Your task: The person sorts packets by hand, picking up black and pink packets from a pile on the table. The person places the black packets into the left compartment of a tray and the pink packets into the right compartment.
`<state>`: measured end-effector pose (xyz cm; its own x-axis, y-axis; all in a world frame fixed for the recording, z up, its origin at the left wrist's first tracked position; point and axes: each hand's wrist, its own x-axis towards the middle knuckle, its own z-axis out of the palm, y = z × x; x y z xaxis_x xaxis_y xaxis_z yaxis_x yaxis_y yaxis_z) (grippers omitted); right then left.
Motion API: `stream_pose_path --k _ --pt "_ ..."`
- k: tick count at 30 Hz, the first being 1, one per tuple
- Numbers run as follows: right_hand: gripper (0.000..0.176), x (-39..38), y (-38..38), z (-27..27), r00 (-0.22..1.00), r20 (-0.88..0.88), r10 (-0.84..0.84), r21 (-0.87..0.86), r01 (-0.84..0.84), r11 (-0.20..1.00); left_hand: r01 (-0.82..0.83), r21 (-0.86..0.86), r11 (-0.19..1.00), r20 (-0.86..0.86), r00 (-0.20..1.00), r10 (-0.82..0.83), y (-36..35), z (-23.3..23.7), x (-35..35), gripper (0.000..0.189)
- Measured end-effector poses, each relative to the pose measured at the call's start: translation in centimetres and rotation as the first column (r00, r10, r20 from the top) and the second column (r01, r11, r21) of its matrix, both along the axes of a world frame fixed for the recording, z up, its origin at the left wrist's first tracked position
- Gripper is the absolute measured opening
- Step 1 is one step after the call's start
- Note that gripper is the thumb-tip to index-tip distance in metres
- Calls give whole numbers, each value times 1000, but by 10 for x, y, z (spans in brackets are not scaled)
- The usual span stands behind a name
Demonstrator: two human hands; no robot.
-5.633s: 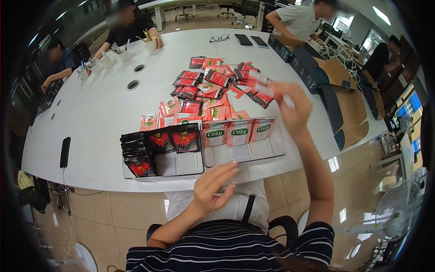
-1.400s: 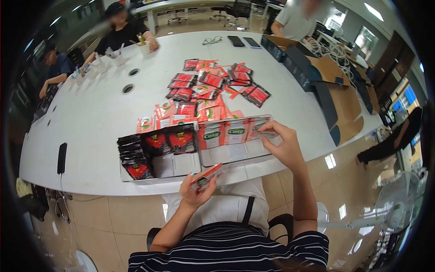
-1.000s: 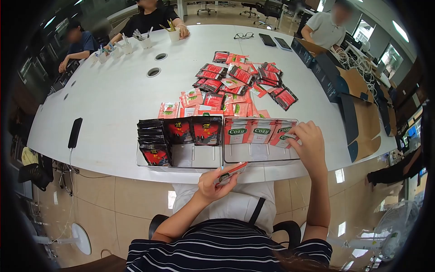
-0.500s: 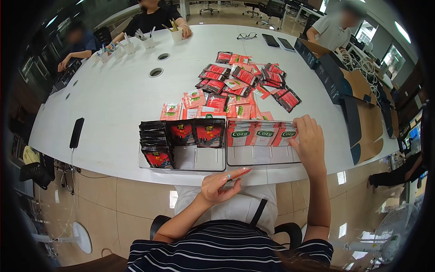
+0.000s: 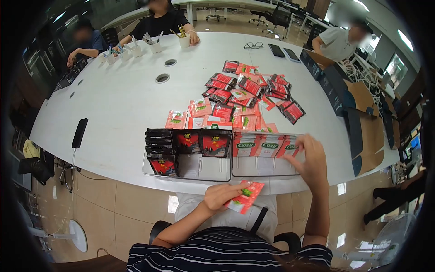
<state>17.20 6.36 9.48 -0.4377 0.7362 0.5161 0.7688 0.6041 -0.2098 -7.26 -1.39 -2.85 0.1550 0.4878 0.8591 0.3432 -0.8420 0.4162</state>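
My left hand point(image 5: 221, 196) holds a pink packet point(image 5: 247, 197) with a green picture, low in front of the table edge. At the right end of the upright Cozy packets point(image 5: 269, 148), my right hand point(image 5: 311, 158) has thumb and fingers apart around the last packet's edge; whether it grips one I cannot make out. Those packets stand along the back of the right clear tray point(image 5: 267, 172). In the left clear tray point(image 5: 199, 174), black and red packets point(image 5: 162, 166) stand at the left and back. Loose red and pink packets point(image 5: 249, 86) lie heaped behind both trays.
Open cardboard boxes point(image 5: 367, 145) and white cables point(image 5: 362, 81) are at the right. Glasses point(image 5: 253, 45), two phones point(image 5: 284, 52), pen cups point(image 5: 184, 41) and a black device point(image 5: 80, 133) with a cable lie around the table. Three people point(image 5: 161, 22) are at its far sides.
The packet in my left hand has turned from edge-on to show its printed face. My right hand's fingers have shifted slightly at the Cozy row. The whole view has tilted a little.
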Motion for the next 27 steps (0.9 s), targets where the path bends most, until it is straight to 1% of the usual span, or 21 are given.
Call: stream_pose_path --k 2,3,4,7,9,10,11,12,13,14,16,17,19,20,21,22,24,25,27 --pt "48 -1 -27 15 981 -149 122 -86 -136 987 -33 7 999 -54 998 34 -1 2 2 27" --pt "45 -6 -34 22 940 -183 289 -54 -304 951 -28 13 1000 -52 998 29 0 5 3 27" --pt "41 -14 -41 26 868 -215 447 -23 -462 887 -22 11 1000 -48 999 22 1 8 4 27" --pt "31 -44 -61 26 827 -41 560 -154 -559 815 1 4 1000 -58 998 0 1 11 3 28" --pt "25 -46 -54 4 857 -124 500 -172 -514 840 16 18 1000 -79 997 -15 2 7 3 32" --pt "22 -49 -53 -3 870 -166 463 -188 -489 852 -21 -1 1000 -9 1000 21 1 5 3 36" --pt "14 -48 -52 0 884 -238 402 -304 -461 834 -53 -26 998 62 997 55 -2 1 4 41" --pt "13 -52 -53 -4 857 -436 275 -399 -458 795 -82 -58 995 132 987 89 -6 0 5 45" --pt "12 -56 -54 -11 795 -596 112 -485 -467 739 -61 -39 997 263 962 69 -4 -1 7 59" --pt "11 -60 -55 -15 702 -708 -74 -556 -490 672 -73 -37 997 271 959 80 -4 1 7 61" --pt "12 -68 -55 -13 553 -811 -190 -537 -577 616 -75 -18 997 502 862 75 0 -22 20 52" --pt "12 -71 -54 -12 467 -849 -246 -513 -621 593 -40 -51 998 451 891 58 -3 -27 18 49" --pt "15 -75 -52 -14 583 -808 -82 -454 -528 718 26 -114 993 332 943 13 -3 -21 8 43" --pt "17 -73 -50 -13 645 -764 -4 -410 -481 775 12 -123 992 270 963 22 -3 -16 5 42" --pt "21 -65 -48 -4 808 -576 121 -385 -399 833 -2 -131 991 211 977 29 -4 -10 3 41" --pt "22 -64 -46 -1 828 -527 192 -330 -408 851 -15 -133 991 153 988 36 -4 -4 2 40" --pt "23 -61 -43 6 856 -402 325 -214 -433 875 -53 -59 997 77 995 58 -2 7 4 35" --pt "23 -59 -45 8 890 -302 341 -227 -415 881 -69 -19 997 37 997 69 -1 10 5 33" --pt "22 -49 -40 13 881 -328 341 -132 -400 907 -17 -58 998 140 990 25 2 7 11 29"
